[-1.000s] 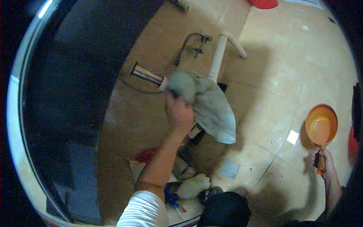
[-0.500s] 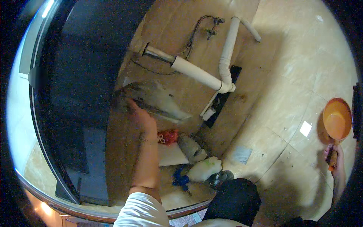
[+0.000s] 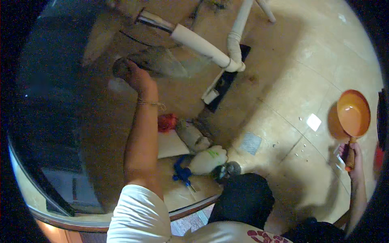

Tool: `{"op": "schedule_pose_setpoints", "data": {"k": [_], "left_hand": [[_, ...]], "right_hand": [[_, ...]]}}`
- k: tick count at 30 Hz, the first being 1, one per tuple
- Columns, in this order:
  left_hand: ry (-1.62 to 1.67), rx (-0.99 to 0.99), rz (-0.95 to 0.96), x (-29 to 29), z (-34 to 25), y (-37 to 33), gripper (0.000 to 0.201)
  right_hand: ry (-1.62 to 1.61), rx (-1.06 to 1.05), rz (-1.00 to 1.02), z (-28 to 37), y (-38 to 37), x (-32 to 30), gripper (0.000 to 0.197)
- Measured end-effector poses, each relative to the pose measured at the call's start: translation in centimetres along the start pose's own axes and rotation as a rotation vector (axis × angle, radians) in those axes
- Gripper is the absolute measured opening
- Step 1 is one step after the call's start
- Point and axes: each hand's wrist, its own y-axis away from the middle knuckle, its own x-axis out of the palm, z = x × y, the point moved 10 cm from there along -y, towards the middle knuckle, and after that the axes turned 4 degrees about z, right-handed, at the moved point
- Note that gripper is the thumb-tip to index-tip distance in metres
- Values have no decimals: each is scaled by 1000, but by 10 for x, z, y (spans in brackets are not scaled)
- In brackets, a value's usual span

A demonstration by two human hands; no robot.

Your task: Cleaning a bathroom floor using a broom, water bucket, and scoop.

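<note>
My left hand is stretched far forward over the brown surface, a thin cord round its wrist. Its fingers are closed round one end of a limp grey-green piece, perhaps cloth or plastic sheeting, blurred by motion. To the right, my right hand grips the handle of an orange plastic dipper. The dipper's bowl faces up and shows no clear contents. The white drain pipe runs just beyond the grey-green piece.
A dark panel rises on the left. Near my knee lie a red bundle, a white board, a pale bag and a blue tool. A black strip lies below the pipe; a grey square marks the tiles.
My left hand has moved forward and left, carrying the grey-green piece with it. The view has shifted, so the pipe sits higher. The dipper stays in my right hand.
</note>
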Motion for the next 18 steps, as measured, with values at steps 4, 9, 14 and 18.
{"op": "schedule_pose_setpoints", "data": {"k": [4,9,14,18], "left_hand": [[766,-165,-50,14,34,33,52],[1103,-450,76,22,21,95,57],[896,-489,216,69,163,88,59],[540,-345,326,83,204,96,58]], "right_hand": [[18,90,-3,-2,9,19,29],[114,124,-95,1,19,5,33],[115,142,-76,-2,15,10,34],[128,114,-19,0,16,16,33]]}}
